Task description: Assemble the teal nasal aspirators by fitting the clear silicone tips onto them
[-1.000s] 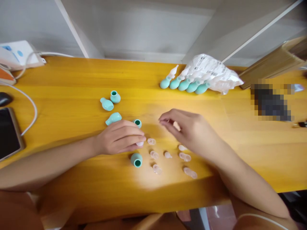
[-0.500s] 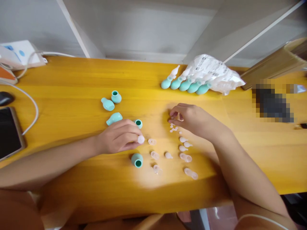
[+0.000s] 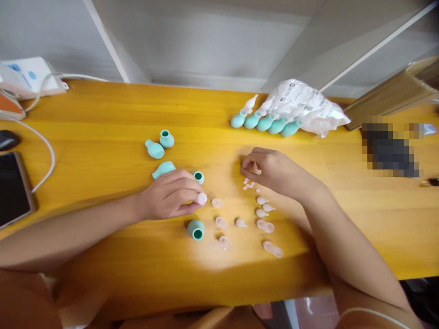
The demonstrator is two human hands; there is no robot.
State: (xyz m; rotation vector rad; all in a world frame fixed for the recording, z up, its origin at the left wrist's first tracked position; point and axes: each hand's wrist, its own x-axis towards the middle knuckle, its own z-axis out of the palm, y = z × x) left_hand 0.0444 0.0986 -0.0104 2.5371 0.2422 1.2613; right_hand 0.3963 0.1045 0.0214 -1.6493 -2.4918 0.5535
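My left hand pinches a pale translucent plastic piece, its round end facing up at me. Turquoise rubber bulbs lie around that hand: an upright-mouthed bulb just behind the fingers, another bulb in front. My right hand is closed in a pinch at the table, over a little group of small white discs. What its fingertips hold is too small to make out. Between and below the hands lie clear connector pieces and pale pointed tips.
Several assembled turquoise bulbs with pale nozzles stand in a row at the back, by a white plastic bag. A cardboard box is at the right. A phone-like device, mouse and white cable lie left.
Both hands stay almost in place. The fingertips of my right hand have shifted very slightly; my left hand keeps the translucent piece.
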